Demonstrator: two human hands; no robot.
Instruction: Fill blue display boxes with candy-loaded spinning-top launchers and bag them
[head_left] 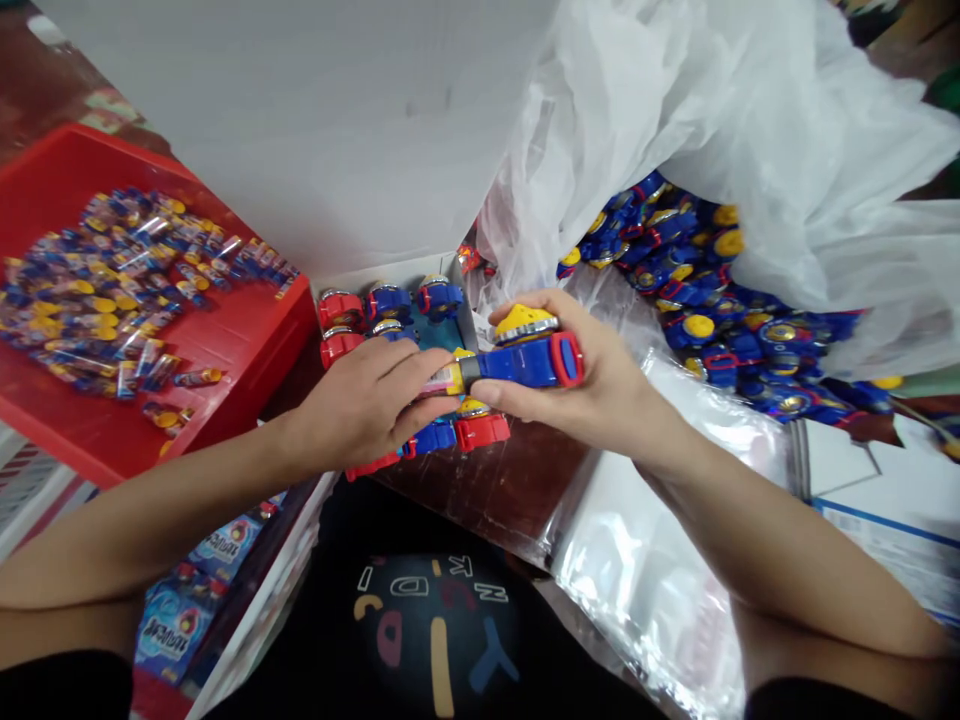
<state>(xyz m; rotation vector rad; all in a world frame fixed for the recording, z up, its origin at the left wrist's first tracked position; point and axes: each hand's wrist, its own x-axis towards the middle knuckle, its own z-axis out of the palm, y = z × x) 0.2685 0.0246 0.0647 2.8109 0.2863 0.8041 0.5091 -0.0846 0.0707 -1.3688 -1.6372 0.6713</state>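
My right hand (600,385) grips a toy watch (525,365) with a blue strap, a red buckle end and a yellow top in a silver rim. My left hand (367,395) is closed on a small labelled tube (448,378), yellow and pink, whose dark end meets the watch's strap. Fingers hide much of the tube. Beneath both hands, a shallow box (461,275) holds several red toy watches (341,307) and blue toy watches (440,297), set in rows. My left hand covers part of them.
On the left, a red bin (255,390) contains many small tubes (142,250). Many loose blue watches (712,270) lie at right under a translucent plastic bag (675,90). Clear plastic sleeves (645,560) are near my right forearm. Blue printed packs (176,630) sit lower left.
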